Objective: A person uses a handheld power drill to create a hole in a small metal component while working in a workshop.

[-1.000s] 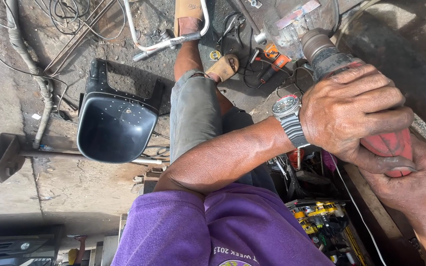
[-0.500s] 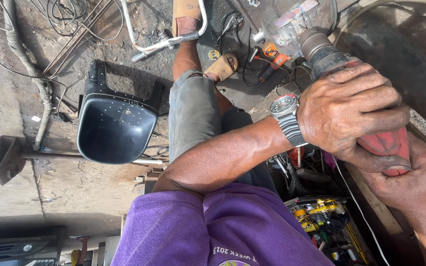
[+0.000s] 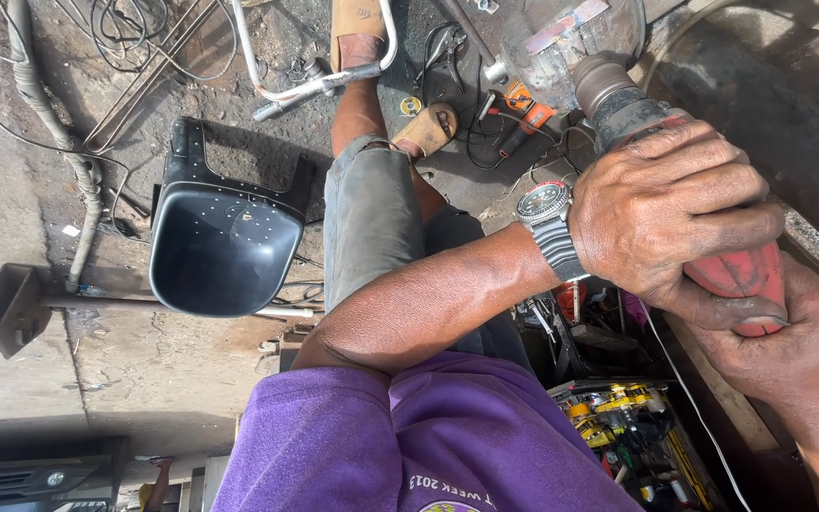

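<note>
My left hand (image 3: 665, 204), a wristwatch (image 3: 547, 223) on its wrist, is wrapped over the body of a red power grinder (image 3: 746, 280). The arm reaches across my lap from the left. My right hand (image 3: 793, 356) grips the grinder's rear end from below, at the right edge. The tool's grey head and guard (image 3: 604, 76) point up toward a dark curved metal surface (image 3: 779, 85). Whether the disc touches it is hidden.
A black plastic seat shell (image 3: 220, 246) lies on the concrete floor at left, beside a metal post with a plate (image 3: 11, 308). A bent white tube frame (image 3: 315, 81), cables and an orange tool (image 3: 523, 109) lie near my feet. An open toolbox (image 3: 618, 427) sits below my hands.
Both hands keep the same grip on the grinder. The tool and hands have shifted only slightly in view.
</note>
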